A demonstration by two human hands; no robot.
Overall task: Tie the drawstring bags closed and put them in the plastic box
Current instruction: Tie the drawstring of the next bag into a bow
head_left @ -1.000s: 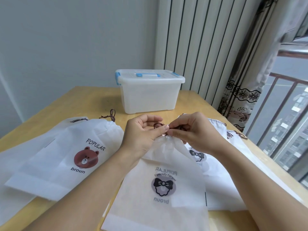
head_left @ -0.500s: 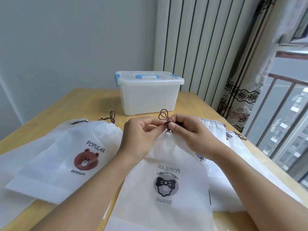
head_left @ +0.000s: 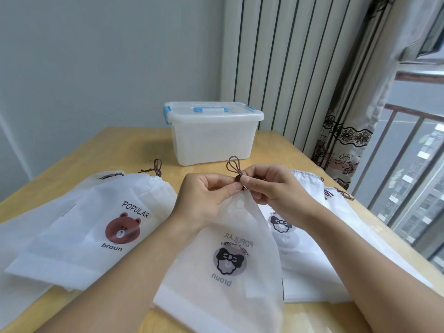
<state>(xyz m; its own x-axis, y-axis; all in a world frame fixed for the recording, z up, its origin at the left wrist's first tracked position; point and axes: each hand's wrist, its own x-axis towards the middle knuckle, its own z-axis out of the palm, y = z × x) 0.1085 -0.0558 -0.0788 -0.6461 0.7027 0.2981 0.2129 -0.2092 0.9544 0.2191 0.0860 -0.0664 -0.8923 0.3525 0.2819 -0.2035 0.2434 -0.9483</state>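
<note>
— What do the hands hold?
— The left hand (head_left: 204, 200) and the right hand (head_left: 271, 188) both pinch the brown drawstring (head_left: 234, 165) at the gathered neck of the white bag (head_left: 228, 260), just under them on the tabletop (head_left: 120, 150).
— And the plastic box (head_left: 212, 133)?
— Beyond the hands, lid closed.

A home room, high in an apartment block

Wooden desk (head_left: 115, 150) against a plain wall; floral-lace curtain (head_left: 346, 140) at 2 o'clock, balcony railing (head_left: 403, 150) and tower blocks (head_left: 430, 169) at 3 o'clock.
</note>
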